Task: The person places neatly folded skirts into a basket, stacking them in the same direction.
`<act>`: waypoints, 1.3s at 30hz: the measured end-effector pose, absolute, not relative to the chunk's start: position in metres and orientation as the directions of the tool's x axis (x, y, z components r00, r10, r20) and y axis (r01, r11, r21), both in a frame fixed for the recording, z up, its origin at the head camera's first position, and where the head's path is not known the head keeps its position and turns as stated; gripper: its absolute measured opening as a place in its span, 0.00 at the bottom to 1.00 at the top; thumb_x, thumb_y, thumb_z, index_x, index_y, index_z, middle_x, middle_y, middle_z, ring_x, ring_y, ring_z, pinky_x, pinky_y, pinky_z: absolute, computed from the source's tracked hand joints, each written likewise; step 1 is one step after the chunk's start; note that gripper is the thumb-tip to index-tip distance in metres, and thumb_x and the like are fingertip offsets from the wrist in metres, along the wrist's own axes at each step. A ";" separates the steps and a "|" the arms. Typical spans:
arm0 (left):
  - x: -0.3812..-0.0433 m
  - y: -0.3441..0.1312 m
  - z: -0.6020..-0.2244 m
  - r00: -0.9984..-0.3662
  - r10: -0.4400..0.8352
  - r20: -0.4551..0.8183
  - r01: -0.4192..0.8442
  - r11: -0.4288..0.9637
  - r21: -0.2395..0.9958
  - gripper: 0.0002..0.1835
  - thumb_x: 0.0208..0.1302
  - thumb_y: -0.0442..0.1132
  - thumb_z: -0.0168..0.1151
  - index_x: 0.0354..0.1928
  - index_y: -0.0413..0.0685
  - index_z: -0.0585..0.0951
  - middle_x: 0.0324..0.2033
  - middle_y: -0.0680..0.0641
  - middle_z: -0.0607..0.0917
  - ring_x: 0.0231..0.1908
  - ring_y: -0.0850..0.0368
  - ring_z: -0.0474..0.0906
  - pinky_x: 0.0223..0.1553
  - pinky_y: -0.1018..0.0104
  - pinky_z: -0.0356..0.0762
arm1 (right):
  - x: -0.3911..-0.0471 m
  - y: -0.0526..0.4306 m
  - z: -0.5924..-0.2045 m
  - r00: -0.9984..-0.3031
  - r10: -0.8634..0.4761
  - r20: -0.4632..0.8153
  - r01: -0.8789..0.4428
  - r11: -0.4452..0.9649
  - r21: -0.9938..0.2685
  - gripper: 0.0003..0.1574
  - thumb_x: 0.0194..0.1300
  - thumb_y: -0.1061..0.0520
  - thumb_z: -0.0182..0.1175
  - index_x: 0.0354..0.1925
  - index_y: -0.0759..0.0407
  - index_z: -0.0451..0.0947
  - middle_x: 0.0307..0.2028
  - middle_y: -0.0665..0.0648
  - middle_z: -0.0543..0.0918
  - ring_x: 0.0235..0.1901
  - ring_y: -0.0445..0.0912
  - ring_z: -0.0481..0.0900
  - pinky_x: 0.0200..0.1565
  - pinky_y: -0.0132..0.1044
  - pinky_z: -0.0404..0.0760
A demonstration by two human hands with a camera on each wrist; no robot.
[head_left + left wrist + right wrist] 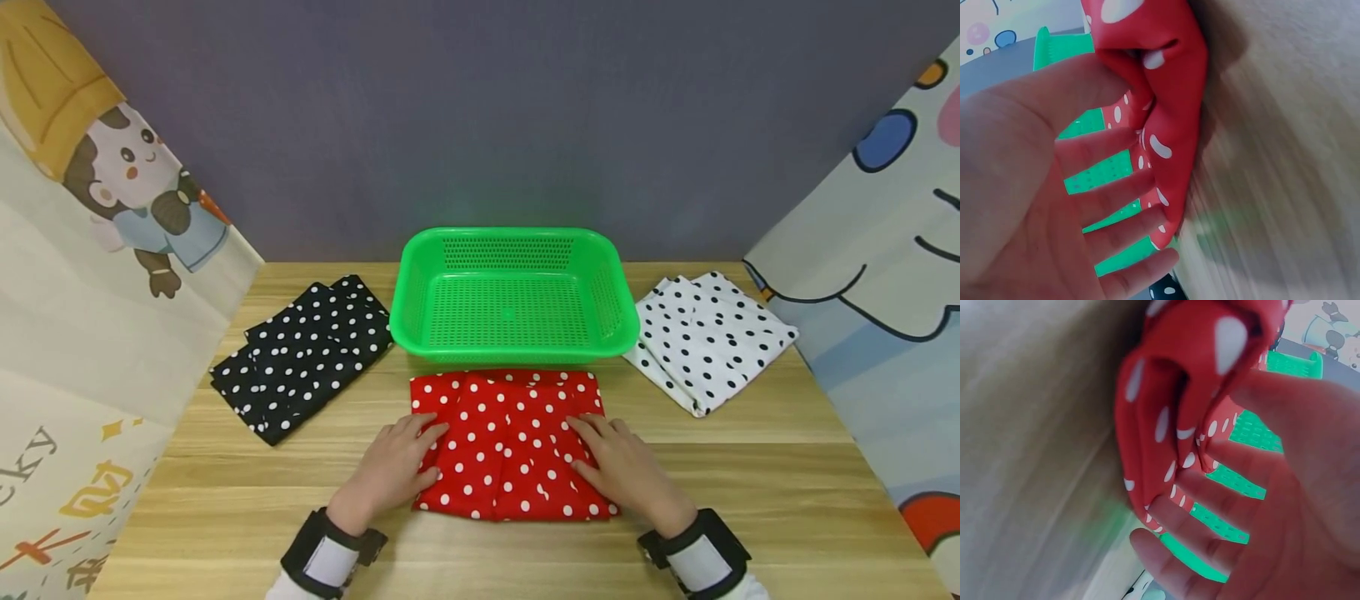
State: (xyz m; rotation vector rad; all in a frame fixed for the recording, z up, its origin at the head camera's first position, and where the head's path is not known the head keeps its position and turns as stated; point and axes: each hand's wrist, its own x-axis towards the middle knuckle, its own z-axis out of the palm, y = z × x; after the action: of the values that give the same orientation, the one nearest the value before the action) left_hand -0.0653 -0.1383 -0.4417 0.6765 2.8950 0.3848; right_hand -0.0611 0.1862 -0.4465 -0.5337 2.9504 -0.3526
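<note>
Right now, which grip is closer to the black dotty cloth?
Left. The left grip, at the left of the red cloth, is right of the black cloth; the right grip is farther right, at the red cloth's other side.

A red cloth (513, 454) with white dots lies folded at the lower centre of the head view, roughly rectangular and wider than tall, its surface slightly rumpled, a crease running down near its middle. The left hand (397, 462) touches its left side and the right hand (628, 468) its right side, fingers spread. In both wrist views its side edge shows thick, soft, loose folds.
</note>
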 end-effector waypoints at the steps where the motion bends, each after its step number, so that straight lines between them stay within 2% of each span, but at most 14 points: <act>1: -0.065 -0.137 -0.441 -0.891 0.447 -0.077 0.412 0.869 0.272 0.33 0.50 0.47 0.68 0.59 0.48 0.72 0.58 0.43 0.71 0.57 0.46 0.66 0.54 0.50 0.68 | -0.062 0.186 -0.445 -0.931 -0.356 -0.080 -0.325 0.909 -0.262 0.41 0.52 0.46 0.66 0.62 0.56 0.67 0.54 0.62 0.73 0.49 0.56 0.72 0.45 0.51 0.78; 8: -0.068 -0.130 -0.441 -0.916 0.399 -0.036 0.381 0.897 0.223 0.33 0.49 0.48 0.69 0.58 0.45 0.72 0.53 0.42 0.74 0.51 0.47 0.70 0.51 0.51 0.71 | -0.072 0.185 -0.439 -0.946 -0.305 -0.111 -0.253 0.907 -0.336 0.41 0.53 0.50 0.67 0.62 0.62 0.65 0.54 0.65 0.71 0.50 0.59 0.71 0.43 0.50 0.80; 19: -0.079 -0.122 -0.439 -0.955 0.295 -0.029 0.280 0.931 0.235 0.35 0.45 0.48 0.72 0.55 0.40 0.73 0.47 0.41 0.74 0.43 0.47 0.71 0.42 0.55 0.74 | -0.086 0.182 -0.438 -0.967 -0.224 -0.123 -0.173 0.929 -0.328 0.43 0.54 0.50 0.65 0.61 0.71 0.62 0.52 0.71 0.70 0.44 0.61 0.74 0.41 0.52 0.79; 23: -0.082 -0.119 -0.437 -0.972 0.224 -0.069 0.200 0.947 0.253 0.39 0.44 0.49 0.72 0.57 0.37 0.70 0.42 0.40 0.73 0.38 0.49 0.69 0.36 0.59 0.74 | -0.088 0.183 -0.438 -0.972 -0.184 -0.144 -0.126 0.932 -0.339 0.44 0.55 0.51 0.65 0.61 0.74 0.60 0.51 0.73 0.70 0.44 0.62 0.74 0.41 0.54 0.79; 30: -0.086 -0.113 -0.434 -0.986 0.080 -0.144 0.031 0.950 0.312 0.38 0.41 0.49 0.75 0.50 0.33 0.70 0.35 0.40 0.71 0.31 0.50 0.69 0.25 0.62 0.72 | -0.090 0.184 -0.436 -0.971 -0.145 -0.189 -0.066 0.926 -0.371 0.43 0.54 0.51 0.65 0.59 0.75 0.62 0.43 0.70 0.71 0.34 0.55 0.75 0.33 0.47 0.81; 39: -0.089 -0.106 -0.435 -0.976 0.013 -0.215 -0.071 0.922 0.380 0.38 0.41 0.44 0.75 0.52 0.30 0.68 0.38 0.36 0.70 0.29 0.48 0.73 0.25 0.60 0.77 | -0.091 0.183 -0.440 -0.966 -0.111 -0.233 -0.015 0.925 -0.380 0.43 0.54 0.51 0.65 0.58 0.76 0.61 0.43 0.71 0.68 0.31 0.55 0.74 0.30 0.45 0.81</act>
State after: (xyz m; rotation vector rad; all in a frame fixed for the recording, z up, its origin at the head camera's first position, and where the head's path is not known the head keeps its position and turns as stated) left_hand -0.0886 -0.1056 -0.4354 -0.0435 2.8684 0.5780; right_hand -0.0908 0.1827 -0.4404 -0.0940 2.8336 -0.5566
